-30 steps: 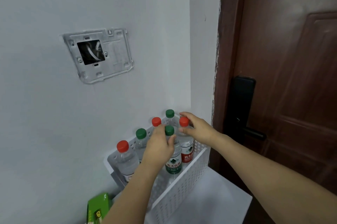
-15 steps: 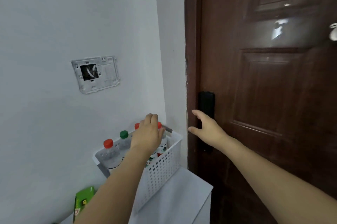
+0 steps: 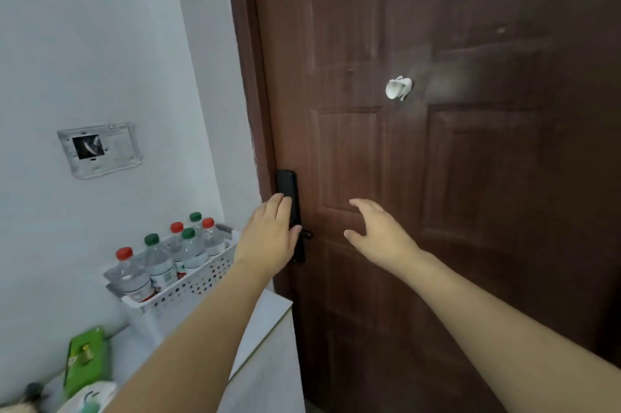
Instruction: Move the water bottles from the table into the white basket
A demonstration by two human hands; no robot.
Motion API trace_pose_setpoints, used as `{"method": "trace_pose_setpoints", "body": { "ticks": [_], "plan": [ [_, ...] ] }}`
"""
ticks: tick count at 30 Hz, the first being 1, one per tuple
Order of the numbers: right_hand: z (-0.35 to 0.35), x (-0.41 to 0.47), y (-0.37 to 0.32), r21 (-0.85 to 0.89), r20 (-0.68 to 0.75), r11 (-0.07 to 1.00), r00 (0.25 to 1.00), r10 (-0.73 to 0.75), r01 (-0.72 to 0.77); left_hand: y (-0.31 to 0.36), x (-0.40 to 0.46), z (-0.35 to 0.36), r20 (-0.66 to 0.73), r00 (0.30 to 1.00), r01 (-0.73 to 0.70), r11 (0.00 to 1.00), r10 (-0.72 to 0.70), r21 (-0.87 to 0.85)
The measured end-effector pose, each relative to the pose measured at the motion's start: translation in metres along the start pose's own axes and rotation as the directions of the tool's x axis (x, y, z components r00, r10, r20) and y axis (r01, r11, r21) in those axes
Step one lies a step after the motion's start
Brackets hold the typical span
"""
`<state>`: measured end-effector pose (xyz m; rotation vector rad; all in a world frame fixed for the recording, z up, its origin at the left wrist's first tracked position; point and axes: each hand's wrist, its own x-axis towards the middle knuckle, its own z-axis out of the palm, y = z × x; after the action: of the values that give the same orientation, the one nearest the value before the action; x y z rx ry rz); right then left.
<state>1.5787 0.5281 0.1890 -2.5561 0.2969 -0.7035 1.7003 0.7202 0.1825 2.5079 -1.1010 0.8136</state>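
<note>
Two bare forearms enter from the bottom edge, uncovered from elbow to wrist, with no sleeve showing. The left hand and the right hand are bare too: no glove, ring, watch or bracelet shows. Fingernails look short and unpainted, though motion blur softens the fingertips.

Even indoor light, soft motion blur, wide-angle edge bending

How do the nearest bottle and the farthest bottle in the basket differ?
The nearest bottle has a red cap; the farthest bottle has a green one. The nearest shows most of its body and leans slightly; of the farthest, little more than the cap shows behind other bottles. Both are clear, capped, and inside the white basket.
</note>
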Motion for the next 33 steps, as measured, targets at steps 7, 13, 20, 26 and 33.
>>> {"method": "trace_pose_setpoints", "body": {
  "ticks": [7,13,20,26,33],
  "plan": [
    [-0.051,-0.080,0.017,-0.095,-0.036,0.994,0.998,0.050,-0.054,0.081,-0.022,-0.002,0.001,0.994,-0.112,0.992,0.112,-0.063],
    [-0.091,-0.146,0.038,-0.174,0.055,0.975,0.987,0.149,-0.138,0.134,-0.057,0.007,0.060,0.998,0.016,0.967,-0.001,-0.253],
    [-0.171,-0.240,0.058,-0.171,-0.029,0.969,0.984,0.178,-0.180,0.227,-0.091,-0.046,-0.007,0.996,-0.092,0.968,0.093,-0.235],
    [-0.249,-0.343,0.093,-0.153,-0.053,0.973,0.985,0.165,-0.171,0.335,-0.153,-0.075,0.021,0.995,-0.095,0.980,0.100,-0.175],
    [-0.309,-0.419,0.122,-0.141,-0.009,0.968,0.978,0.210,-0.209,0.440,-0.197,-0.094,0.072,0.984,-0.153,0.978,0.164,-0.139]
  ]
}}
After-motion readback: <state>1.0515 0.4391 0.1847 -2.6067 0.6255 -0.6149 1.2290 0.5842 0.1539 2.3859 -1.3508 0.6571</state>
